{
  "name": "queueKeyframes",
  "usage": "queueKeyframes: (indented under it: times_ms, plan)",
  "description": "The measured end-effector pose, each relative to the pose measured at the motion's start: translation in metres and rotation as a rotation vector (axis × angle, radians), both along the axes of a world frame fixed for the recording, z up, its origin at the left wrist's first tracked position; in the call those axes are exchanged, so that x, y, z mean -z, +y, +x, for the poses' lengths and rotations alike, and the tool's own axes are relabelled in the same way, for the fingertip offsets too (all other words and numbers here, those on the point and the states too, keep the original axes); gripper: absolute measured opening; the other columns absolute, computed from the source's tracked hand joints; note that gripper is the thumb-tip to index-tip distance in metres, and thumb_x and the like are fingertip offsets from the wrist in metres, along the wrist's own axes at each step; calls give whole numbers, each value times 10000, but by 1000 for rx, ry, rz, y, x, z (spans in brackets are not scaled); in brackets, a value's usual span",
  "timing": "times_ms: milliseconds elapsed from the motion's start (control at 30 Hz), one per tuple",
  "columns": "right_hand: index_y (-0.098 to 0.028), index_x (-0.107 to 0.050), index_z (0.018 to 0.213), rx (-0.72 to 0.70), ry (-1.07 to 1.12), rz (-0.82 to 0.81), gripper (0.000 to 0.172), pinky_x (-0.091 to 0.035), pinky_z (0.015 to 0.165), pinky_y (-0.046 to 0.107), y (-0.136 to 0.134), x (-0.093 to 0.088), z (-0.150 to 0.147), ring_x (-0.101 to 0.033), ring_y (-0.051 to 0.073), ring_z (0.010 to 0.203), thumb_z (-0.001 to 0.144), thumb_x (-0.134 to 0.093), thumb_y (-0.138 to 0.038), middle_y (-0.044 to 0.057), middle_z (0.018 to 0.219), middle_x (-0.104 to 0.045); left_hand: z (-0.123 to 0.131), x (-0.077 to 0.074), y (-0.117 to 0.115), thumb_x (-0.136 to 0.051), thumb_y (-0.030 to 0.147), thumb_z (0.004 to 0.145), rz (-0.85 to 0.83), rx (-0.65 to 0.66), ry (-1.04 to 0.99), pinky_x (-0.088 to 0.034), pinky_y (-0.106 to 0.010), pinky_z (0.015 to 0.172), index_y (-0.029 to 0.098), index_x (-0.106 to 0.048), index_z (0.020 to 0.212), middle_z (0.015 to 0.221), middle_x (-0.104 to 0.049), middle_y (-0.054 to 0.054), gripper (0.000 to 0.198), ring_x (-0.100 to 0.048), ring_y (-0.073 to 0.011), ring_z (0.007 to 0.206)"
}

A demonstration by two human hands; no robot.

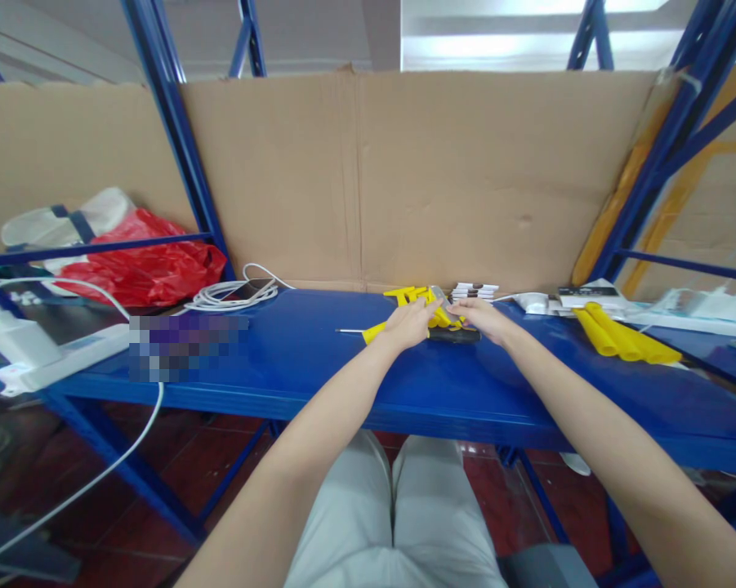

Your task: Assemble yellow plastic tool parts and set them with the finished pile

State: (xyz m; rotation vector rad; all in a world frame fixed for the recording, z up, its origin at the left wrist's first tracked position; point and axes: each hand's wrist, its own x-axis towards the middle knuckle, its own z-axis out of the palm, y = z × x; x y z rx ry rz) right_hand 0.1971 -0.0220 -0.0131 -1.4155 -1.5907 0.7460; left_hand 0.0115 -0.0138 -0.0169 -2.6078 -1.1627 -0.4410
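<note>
My left hand (412, 323) and my right hand (483, 317) are close together over the blue shelf top, near its back. Fingers of both are closed around a small yellow-and-grey piece (439, 297), whose kind I cannot make out. Several yellow plastic pieces (404, 294) lie just behind my left hand. Under my hands rests a screwdriver (375, 331), its thin shaft pointing left; a yellow part and a black part (453, 336) show on either side of my left hand, which hides the middle.
Small white-and-brown packets (475, 291) are stacked behind my right hand. Yellow tubes (625, 336) lie at the right, by white boxes and cables. At left are a coiled white cable (233, 296), a red plastic bag (150, 260) and a power strip (73, 359). Cardboard (441, 180) stands behind.
</note>
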Motion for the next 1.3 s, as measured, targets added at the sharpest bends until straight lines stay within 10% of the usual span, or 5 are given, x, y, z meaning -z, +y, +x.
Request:
queueKeyframes:
  times_ms: [400,633,1300]
  plan:
    - [-173,-651,729,38,-50,47,227,-385,600,239,9,3,9,-534,145,688,777,-622,-393,44,747,-647,-1,-1,1,-398,189,981,-37,1,-60,-496,-359,969,330,-365,1518,1355,-576,-101,556,-613,-238,1177]
    - [-178,-740,891,283,-567,167,201,-484,866,320,27,16,52,-656,225,942,833,-547,-183,98,993,-737,-5,-4,2,-397,225,992,-89,-58,-82,-485,-323,988,294,-408,1505,1331,-594,-109,518,-604,-224,1204]
    - [-235,-753,1102,230,-945,28,297,-484,908,385,23,22,44,-641,305,1088,898,-596,-385,121,1128,-724,-5,-6,-2,-387,238,999,-151,-37,-92,-465,-322,1029,292,-452,1478,1379,-585,-91,486,-580,-210,1247]
